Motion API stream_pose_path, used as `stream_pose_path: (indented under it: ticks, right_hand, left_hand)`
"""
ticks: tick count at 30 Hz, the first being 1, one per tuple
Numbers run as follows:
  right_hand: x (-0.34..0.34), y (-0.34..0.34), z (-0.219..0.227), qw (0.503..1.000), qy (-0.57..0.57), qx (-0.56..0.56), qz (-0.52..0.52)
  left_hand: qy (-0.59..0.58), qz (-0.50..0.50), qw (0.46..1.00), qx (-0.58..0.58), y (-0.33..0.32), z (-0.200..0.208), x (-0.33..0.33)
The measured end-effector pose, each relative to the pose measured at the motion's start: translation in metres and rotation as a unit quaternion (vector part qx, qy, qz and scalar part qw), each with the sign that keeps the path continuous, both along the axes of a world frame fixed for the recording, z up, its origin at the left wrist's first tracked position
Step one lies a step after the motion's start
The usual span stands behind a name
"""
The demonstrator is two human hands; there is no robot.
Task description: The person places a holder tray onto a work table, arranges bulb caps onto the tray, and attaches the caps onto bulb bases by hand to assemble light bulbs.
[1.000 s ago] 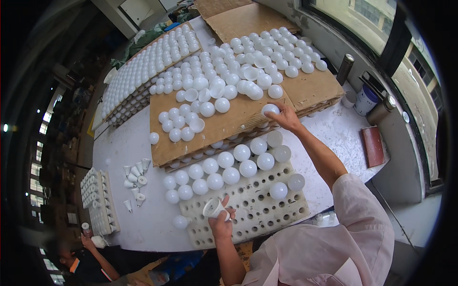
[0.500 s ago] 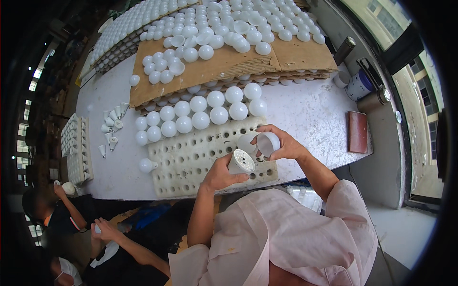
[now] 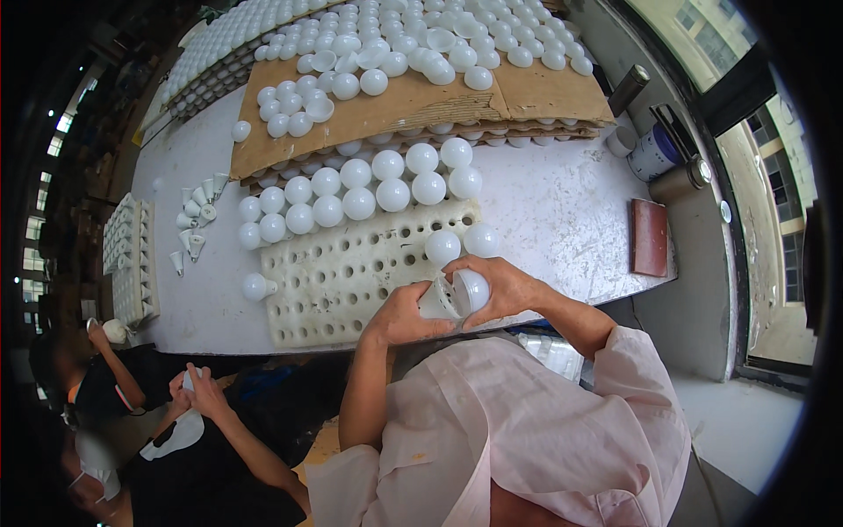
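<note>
Head view: both hands meet just above the near edge of the white surface (image 3: pixel 562 211), over the lower right corner of the perforated white tray (image 3: pixel 342 272). The left hand (image 3: pixel 399 318) is curled around a white bulb base (image 3: pixel 436 301), fingers wrapped beneath it. The right hand (image 3: pixel 502 285) is closed over a round white globe (image 3: pixel 471 289), thumb and fingers cupping it, and the globe sits right against the open end of the base, the two parts touching between the hands.

On the tray, two finished bulbs (image 3: pixel 443 247) stand in the holes just beyond the hands, and rows of further bulbs (image 3: pixel 359 202) fill its far side; most of the near holes stand open. One bulb (image 3: pixel 255 286) lies on its side off the tray's left edge. Behind the tray a cardboard sheet (image 3: pixel 536 88) on a stack of similar trays carries many loose white globes (image 3: pixel 373 82). To the left lie a few small white cone-shaped parts (image 3: pixel 193 220) and a moulded white rack (image 3: pixel 127 259). On the right of the surface rest a dark red block (image 3: pixel 650 237) and a blue and white can (image 3: pixel 654 151).

At the lower left another person's hands (image 3: pixel 198 386) hold a small white piece
</note>
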State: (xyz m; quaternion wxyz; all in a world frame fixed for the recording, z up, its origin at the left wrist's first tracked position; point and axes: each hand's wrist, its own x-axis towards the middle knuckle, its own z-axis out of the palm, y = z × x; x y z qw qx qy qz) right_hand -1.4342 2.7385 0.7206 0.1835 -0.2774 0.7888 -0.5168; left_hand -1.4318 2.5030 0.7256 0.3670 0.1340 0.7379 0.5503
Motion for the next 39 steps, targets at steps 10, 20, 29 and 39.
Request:
stream_pose_path:
  ticks: [10,20,29,39]
  right_hand:
    - [0.01,-0.011,0.011,0.997,0.04,0.059,0.031]
    - [0.024,-0.025,-0.004,0.993,0.116,-0.005,0.032]
    - [0.053,-0.032,-0.002,0.958,0.205,-0.2,-0.009]
    - [0.037,-0.036,0.002,0.97,0.152,-0.189,-0.011]
  left_hand:
    - [-0.053,-0.008,0.997,-0.062,0.005,0.01,0.008]
    - [0.011,0.01,0.999,-0.051,0.001,0.002,0.021]
    - [0.1,-0.058,0.993,-0.027,0.006,0.026,0.037]
    - [0.02,-0.035,0.999,0.012,0.007,0.022,0.029]
